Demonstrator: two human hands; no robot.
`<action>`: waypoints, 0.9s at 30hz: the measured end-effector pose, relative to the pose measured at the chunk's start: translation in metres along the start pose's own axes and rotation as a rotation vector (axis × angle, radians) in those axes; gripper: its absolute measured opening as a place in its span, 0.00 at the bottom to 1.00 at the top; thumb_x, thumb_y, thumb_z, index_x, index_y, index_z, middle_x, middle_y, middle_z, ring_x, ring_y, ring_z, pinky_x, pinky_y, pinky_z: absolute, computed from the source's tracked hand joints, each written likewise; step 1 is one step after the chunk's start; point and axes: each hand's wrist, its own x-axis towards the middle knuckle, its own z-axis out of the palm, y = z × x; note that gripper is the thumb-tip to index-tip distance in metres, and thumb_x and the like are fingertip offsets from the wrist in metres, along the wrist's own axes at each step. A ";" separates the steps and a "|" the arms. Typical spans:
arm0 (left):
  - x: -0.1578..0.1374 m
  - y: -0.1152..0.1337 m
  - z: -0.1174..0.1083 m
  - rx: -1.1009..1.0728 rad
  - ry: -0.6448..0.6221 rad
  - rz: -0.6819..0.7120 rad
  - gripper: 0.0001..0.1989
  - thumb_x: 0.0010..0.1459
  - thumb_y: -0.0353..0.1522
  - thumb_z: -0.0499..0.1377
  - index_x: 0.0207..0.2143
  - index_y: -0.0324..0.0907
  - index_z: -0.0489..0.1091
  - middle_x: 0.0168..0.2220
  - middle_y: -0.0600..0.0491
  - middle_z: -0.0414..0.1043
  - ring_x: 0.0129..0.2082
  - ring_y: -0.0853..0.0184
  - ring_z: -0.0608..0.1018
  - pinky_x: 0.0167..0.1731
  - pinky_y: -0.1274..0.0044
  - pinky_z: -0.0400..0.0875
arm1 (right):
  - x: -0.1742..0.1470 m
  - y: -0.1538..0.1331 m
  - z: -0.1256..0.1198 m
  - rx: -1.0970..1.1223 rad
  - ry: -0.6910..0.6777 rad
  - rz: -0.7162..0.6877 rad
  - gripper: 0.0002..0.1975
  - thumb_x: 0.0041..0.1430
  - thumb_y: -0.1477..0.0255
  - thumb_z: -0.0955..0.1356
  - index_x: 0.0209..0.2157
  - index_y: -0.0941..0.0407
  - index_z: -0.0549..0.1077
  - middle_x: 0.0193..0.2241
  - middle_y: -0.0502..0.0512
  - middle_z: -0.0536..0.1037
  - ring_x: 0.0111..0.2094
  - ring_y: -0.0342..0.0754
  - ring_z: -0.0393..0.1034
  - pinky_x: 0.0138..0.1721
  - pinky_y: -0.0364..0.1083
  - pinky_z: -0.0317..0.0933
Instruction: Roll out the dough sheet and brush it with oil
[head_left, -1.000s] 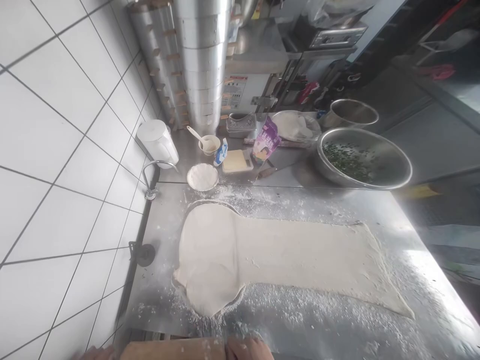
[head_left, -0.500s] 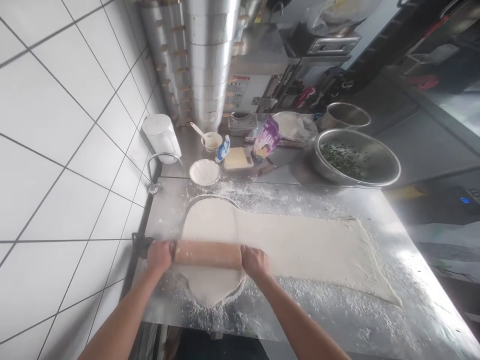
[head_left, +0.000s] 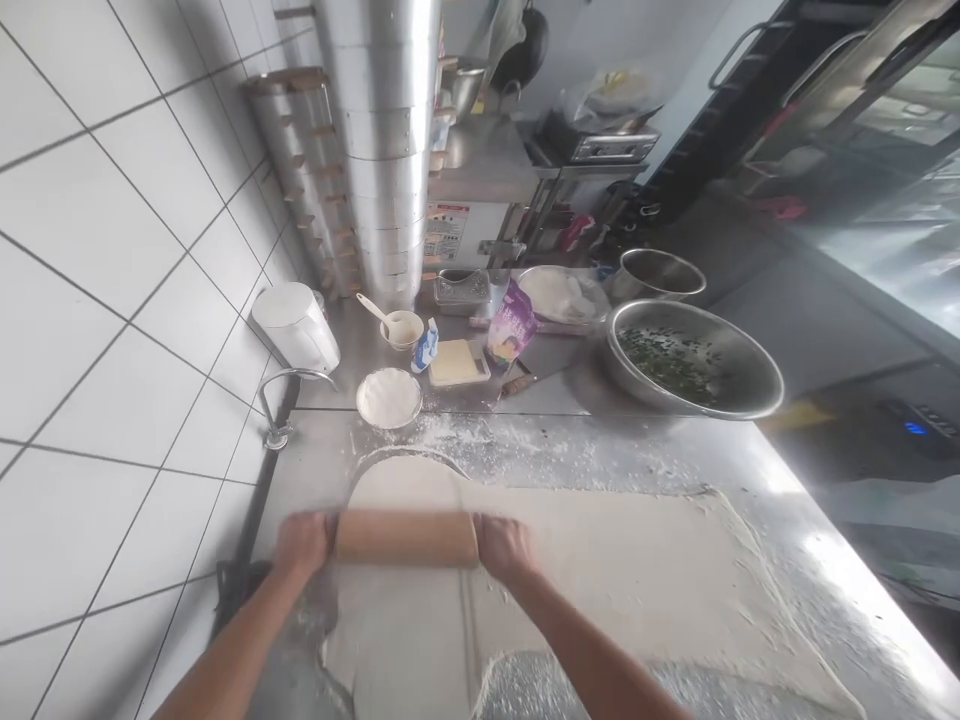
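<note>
A wooden rolling pin (head_left: 406, 538) lies across the left end of a long sheet of pale dough (head_left: 615, 580) spread on a floured steel table (head_left: 757, 480). My left hand (head_left: 301, 545) grips the pin's left end and my right hand (head_left: 504, 547) grips its right end. Both forearms reach in from the bottom edge. The pin sits on the wider, rounded part of the dough, near the tiled wall.
Behind the dough stand a small bowl of flour (head_left: 388, 397), a cup with a spoon (head_left: 402, 328), a purple bag (head_left: 511, 325), a white container (head_left: 295, 326) and a large steel bowl of chopped greens (head_left: 694, 370). A tap (head_left: 281, 405) rises at the wall. Steamer stacks (head_left: 382, 140) stand behind.
The pin and both hands came up from the bottom edge onto the dough's left end and have rolled further away from me across it. The camera tilted down.
</note>
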 end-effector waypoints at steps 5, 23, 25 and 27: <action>0.118 0.012 -0.043 -0.007 0.132 -0.029 0.36 0.65 0.46 0.34 0.44 0.40 0.80 0.44 0.38 0.80 0.47 0.60 0.81 0.50 0.70 0.72 | 0.130 -0.007 -0.048 -0.059 0.049 0.023 0.28 0.76 0.62 0.54 0.39 0.56 0.81 0.31 0.61 0.78 0.31 0.53 0.71 0.35 0.49 0.55; 0.049 0.023 -0.080 0.006 0.432 0.050 0.34 0.66 0.44 0.34 0.37 0.40 0.77 0.37 0.43 0.80 0.37 0.64 0.79 0.43 0.74 0.63 | 0.091 0.019 -0.078 0.018 0.331 -0.103 0.33 0.76 0.59 0.49 0.32 0.56 0.77 0.29 0.58 0.79 0.28 0.48 0.65 0.32 0.50 0.42; 0.013 0.033 -0.054 -0.008 0.370 0.069 0.33 0.66 0.46 0.34 0.37 0.43 0.77 0.36 0.45 0.80 0.36 0.65 0.79 0.38 0.75 0.60 | 0.038 0.045 -0.065 0.033 0.310 -0.101 0.35 0.76 0.58 0.47 0.30 0.56 0.76 0.27 0.56 0.77 0.25 0.46 0.62 0.32 0.50 0.42; -0.008 0.054 -0.022 -0.051 0.238 0.117 0.32 0.66 0.46 0.35 0.37 0.44 0.78 0.36 0.46 0.80 0.37 0.64 0.80 0.37 0.76 0.59 | -0.006 0.075 -0.044 0.048 0.266 -0.074 0.37 0.76 0.58 0.46 0.28 0.57 0.75 0.25 0.56 0.76 0.23 0.45 0.61 0.32 0.49 0.43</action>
